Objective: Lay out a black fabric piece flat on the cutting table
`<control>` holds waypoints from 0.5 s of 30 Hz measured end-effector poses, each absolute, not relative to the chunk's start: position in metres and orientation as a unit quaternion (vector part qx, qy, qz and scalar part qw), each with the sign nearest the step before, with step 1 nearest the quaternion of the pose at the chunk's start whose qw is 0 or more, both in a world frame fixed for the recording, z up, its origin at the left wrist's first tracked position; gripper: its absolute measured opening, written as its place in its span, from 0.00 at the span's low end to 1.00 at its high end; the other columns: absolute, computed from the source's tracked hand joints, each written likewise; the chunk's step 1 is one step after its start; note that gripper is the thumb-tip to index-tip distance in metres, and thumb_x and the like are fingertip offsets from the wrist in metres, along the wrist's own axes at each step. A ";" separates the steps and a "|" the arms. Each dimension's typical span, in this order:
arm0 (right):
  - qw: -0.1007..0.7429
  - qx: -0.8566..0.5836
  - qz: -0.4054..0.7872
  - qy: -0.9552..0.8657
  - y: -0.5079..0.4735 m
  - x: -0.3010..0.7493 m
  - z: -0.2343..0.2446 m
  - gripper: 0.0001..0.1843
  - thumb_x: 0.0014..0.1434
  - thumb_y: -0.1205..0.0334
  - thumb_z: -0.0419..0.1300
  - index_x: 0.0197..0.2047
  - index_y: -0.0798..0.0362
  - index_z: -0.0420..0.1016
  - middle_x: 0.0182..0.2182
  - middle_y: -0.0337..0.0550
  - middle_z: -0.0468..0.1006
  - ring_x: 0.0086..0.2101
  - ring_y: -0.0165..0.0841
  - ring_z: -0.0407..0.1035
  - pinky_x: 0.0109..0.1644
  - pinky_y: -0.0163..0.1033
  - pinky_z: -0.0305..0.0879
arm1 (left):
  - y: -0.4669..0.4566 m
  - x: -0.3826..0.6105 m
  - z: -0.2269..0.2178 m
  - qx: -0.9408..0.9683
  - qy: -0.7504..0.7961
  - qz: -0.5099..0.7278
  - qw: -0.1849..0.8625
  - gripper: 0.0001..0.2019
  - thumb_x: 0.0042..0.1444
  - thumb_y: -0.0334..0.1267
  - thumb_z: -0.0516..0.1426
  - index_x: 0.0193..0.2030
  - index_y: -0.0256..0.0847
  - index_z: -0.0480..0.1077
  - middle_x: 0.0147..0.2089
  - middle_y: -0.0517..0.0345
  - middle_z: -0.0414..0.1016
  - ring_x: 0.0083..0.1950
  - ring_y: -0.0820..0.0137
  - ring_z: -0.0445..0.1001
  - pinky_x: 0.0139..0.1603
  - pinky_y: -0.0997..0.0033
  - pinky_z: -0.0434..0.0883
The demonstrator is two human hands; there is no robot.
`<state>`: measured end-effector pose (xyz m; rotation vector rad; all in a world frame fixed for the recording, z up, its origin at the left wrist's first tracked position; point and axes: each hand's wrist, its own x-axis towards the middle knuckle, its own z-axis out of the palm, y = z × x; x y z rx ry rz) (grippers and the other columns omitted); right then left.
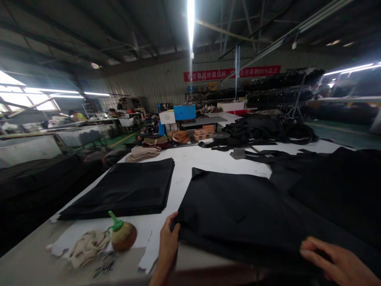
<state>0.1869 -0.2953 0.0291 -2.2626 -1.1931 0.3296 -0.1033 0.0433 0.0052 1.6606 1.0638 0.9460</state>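
A sheet of black fabric [235, 206] lies on the table in front of me, its near edge lifted between my two hands. My left hand [169, 240] pinches the near left corner between thumb and fingers. At the near right edge, my right hand [330, 256] grips the cloth with bent fingers. To the left is a neat stack of folded black fabric [119, 188]. More loose black fabric [336, 186] spreads over the right side and meets the piece I hold.
A brown round pot with a green spout [123, 236] stands near left beside a crumpled beige cloth [89, 248]. White paper [184, 159] covers the table. Beige folded pieces [143, 153], orange-brown boxes [204, 132] and a black fabric heap [262, 129] sit farther back.
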 end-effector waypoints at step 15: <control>0.198 -0.825 0.175 -0.499 -0.097 0.173 0.023 0.04 0.51 0.61 0.52 0.30 0.50 0.67 0.32 0.43 0.75 0.36 0.38 0.69 0.39 0.40 0.62 | 0.035 -0.104 -0.005 0.650 0.427 0.400 0.485 0.22 0.47 0.39 0.51 0.50 0.33 0.67 0.52 0.44 0.71 0.56 0.58 0.67 0.60 0.56 0.60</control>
